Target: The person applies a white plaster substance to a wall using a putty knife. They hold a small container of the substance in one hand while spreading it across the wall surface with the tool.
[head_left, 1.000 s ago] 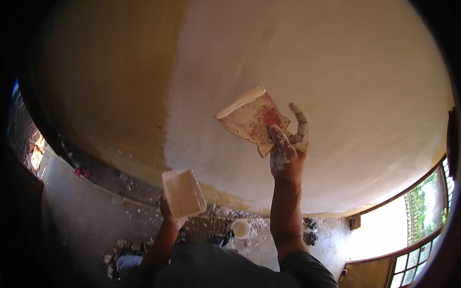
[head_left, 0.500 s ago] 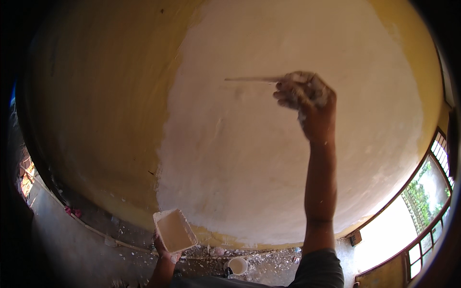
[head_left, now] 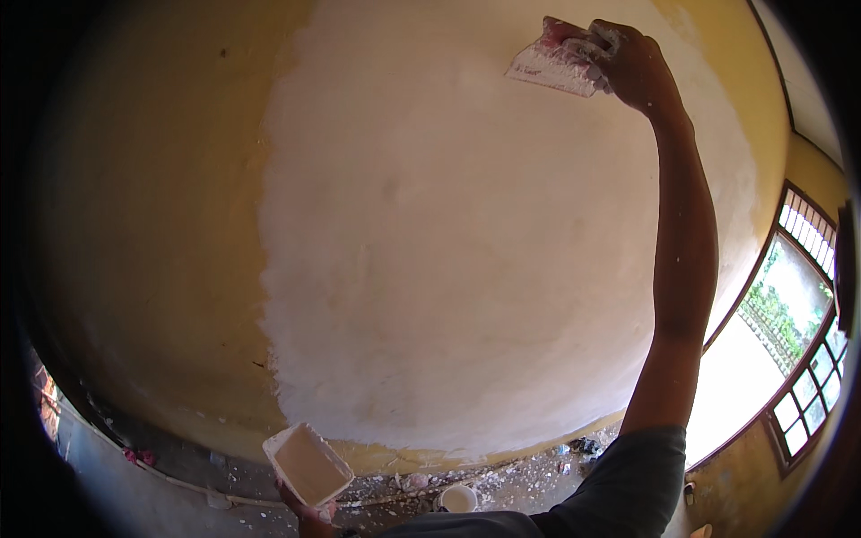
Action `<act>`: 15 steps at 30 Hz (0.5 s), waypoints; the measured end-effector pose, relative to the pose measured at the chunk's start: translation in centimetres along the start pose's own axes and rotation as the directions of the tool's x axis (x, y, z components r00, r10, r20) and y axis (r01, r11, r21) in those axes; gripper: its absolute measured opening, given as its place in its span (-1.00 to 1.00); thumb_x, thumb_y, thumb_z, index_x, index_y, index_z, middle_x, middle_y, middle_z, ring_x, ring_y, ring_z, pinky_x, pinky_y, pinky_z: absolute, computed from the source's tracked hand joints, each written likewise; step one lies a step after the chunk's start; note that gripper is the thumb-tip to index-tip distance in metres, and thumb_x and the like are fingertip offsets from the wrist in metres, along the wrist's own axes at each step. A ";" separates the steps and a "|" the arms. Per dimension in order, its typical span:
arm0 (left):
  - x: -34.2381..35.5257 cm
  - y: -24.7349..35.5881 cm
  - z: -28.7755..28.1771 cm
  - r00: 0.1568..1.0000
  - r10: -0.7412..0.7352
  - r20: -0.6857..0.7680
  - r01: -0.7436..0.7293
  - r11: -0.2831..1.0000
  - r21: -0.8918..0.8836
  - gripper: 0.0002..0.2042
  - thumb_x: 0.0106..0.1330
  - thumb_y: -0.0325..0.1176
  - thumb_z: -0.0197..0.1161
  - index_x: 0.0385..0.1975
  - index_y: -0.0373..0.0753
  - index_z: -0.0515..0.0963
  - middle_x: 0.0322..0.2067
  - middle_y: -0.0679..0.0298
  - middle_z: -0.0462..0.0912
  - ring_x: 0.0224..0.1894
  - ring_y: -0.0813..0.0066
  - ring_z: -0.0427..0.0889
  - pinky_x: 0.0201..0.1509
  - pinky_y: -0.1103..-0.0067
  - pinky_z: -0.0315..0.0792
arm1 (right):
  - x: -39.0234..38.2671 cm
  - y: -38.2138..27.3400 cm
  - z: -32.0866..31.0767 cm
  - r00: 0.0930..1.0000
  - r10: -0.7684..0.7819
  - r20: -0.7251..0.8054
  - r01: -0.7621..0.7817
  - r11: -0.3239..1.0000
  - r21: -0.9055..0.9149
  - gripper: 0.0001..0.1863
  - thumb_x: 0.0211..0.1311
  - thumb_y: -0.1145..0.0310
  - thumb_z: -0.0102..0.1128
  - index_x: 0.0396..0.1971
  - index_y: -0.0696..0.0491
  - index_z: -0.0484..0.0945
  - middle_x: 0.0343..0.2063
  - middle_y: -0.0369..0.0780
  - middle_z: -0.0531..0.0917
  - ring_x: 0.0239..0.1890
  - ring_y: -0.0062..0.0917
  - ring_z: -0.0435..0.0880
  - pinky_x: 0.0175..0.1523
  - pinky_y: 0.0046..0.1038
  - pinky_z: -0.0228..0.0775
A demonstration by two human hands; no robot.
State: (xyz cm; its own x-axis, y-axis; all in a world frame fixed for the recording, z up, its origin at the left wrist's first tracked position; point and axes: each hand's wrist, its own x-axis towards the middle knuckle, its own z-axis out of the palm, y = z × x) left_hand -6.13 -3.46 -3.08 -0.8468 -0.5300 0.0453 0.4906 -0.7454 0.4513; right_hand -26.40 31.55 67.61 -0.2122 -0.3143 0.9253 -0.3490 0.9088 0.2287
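Observation:
My right hand [head_left: 619, 58] is raised high at the upper right, its fingers spattered with white and closed round a wide, flat putty scraper [head_left: 554, 70]. White paste coats the scraper's face. It is held by the white-coated part of the wall [head_left: 430, 224]; whether its edge touches the surface I cannot tell. Low at the left, my left hand [head_left: 309, 509] grips a rectangular, pale-rimmed tub [head_left: 309, 464] from below and the side. Smooth off-white paste lies inside the tub. Most of the left hand's fingers are hidden behind it.
Bare yellow wall [head_left: 161, 224] borders the white coat on the left, with another yellow strip at the right. On the floor below stands a white bucket [head_left: 458, 498] among scattered white flakes and bits. A bright doorway [head_left: 740, 377] and windows [head_left: 812, 403] are at the right.
My right hand has moved up and to the right, and the scraper has turned from edge-on to show its paste-covered face. The tub appears slightly lower and further left.

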 end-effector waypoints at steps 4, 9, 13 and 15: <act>-0.3 0.1 -0.4 0.994 0.014 -0.105 -0.009 0.999 0.047 -0.26 0.31 0.33 -0.02 0.37 -0.01 0.22 0.23 0.27 0.40 0.26 0.16 0.43 0.27 0.09 0.39 | -4.2 -0.1 -1.3 0.992 0.110 0.060 -0.116 0.988 0.106 -0.76 0.32 0.23 0.22 -0.32 0.13 0.62 -0.57 -0.20 0.67 -0.60 -0.56 0.64 -0.42 -0.46 0.49; 0.3 -0.6 -3.0 0.986 -0.034 -0.161 0.037 0.999 0.013 -0.24 0.28 0.38 -0.01 0.37 0.03 0.24 0.24 0.31 0.39 0.26 0.16 0.42 0.24 0.05 0.38 | -7.7 0.2 1.3 0.992 0.122 0.028 -0.124 0.988 0.095 -0.79 0.31 0.28 0.27 -0.26 0.13 0.64 -0.51 -0.15 0.70 -0.52 -0.46 0.67 -0.32 -0.42 0.54; 0.6 -1.7 -3.9 0.989 -0.028 -0.142 0.033 0.999 0.030 -0.21 0.22 0.46 0.01 0.37 0.13 0.26 0.26 0.37 0.39 0.27 0.17 0.41 0.19 -0.04 0.38 | -5.1 0.5 2.5 0.998 -0.041 0.039 0.042 0.998 -0.036 -0.76 0.31 0.23 0.27 -0.31 0.13 0.64 -0.46 -0.11 0.72 -0.41 -0.35 0.71 -0.24 -0.36 0.54; 0.0 -1.5 -2.6 0.988 0.004 -0.156 0.004 0.999 0.050 -0.20 0.21 0.46 0.02 0.38 0.14 0.25 0.27 0.37 0.38 0.29 0.16 0.40 0.20 -0.06 0.37 | -3.1 0.1 3.0 0.987 0.050 0.154 -0.078 0.979 0.186 -0.75 0.35 0.22 0.23 -0.36 0.11 0.62 -0.51 -0.14 0.71 -0.51 -0.46 0.70 -0.32 -0.41 0.53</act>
State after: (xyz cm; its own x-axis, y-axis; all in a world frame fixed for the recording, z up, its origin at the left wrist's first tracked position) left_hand -6.34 -3.40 -6.07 -0.8025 -0.5893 -0.0931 0.4759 -0.7264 0.4958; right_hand -28.48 31.76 63.90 -0.3673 -0.3072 0.8779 -0.4947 0.8639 0.0953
